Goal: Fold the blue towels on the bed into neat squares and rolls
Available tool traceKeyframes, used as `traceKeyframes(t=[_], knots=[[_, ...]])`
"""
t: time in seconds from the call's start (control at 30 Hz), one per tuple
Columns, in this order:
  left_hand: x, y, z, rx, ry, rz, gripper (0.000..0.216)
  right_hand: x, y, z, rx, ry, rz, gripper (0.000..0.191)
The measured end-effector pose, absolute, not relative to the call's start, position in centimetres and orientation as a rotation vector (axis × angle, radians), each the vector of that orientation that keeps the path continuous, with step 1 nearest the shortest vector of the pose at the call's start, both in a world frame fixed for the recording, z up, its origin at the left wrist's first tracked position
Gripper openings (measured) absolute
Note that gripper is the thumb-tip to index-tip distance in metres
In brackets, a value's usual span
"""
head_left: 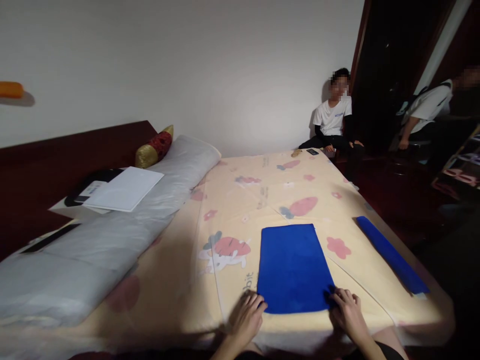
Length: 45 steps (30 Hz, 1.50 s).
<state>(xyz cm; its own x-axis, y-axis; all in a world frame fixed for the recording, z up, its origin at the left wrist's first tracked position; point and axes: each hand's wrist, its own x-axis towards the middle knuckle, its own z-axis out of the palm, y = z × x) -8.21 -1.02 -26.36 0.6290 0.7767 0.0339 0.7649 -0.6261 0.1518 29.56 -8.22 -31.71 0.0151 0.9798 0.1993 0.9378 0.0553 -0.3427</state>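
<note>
A blue cloth (pixel 292 270) lies flat on the patterned bedsheet (pixel 240 215), its near edge towards me. My left hand (pixel 250 312) has its fingers curled at the near left corner of the cloth. At the near right corner, my right hand (pixel 348 312) pinches the edge, with a dark shadow around the fingertips. Further right, a folded strip of blue cloth (pixel 392 255) rests along the bed's side.
Left of the sheet runs a long grey pillow (pixel 150 215), with a white flat box (pixel 125 189) and a red-gold cushion (pixel 155 147) there. A phone (pixel 312 152) lies at the far end. One person (pixel 333 119) sits there; another (pixel 427 110) is at right.
</note>
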Motion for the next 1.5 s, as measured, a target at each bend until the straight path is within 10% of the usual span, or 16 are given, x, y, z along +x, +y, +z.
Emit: traceKeyframes(t=[0.47,1.03,1.3,1.5], knots=[[-9.4,2.9,-27.0,2.099,1.494,0.311,0.013,32.6,-5.9,-32.3,-1.907,-1.679,0.474,0.032],[-6.8,0.0,-27.3,2.798,1.372,-0.068,0.026,27.2,-6.4,-30.7,-2.049,-1.788,-0.04,0.028],[-7.1,-0.8,-28.4,2.857,1.369,0.042,0.038,14.4,-6.5,-29.2,-1.248,-2.371,0.217,0.071],[-9.6,-1.0,-28.2,2.966,1.203,0.029,0.052,17.5,-6.0,-29.5,-1.214,-2.427,0.234,0.068]])
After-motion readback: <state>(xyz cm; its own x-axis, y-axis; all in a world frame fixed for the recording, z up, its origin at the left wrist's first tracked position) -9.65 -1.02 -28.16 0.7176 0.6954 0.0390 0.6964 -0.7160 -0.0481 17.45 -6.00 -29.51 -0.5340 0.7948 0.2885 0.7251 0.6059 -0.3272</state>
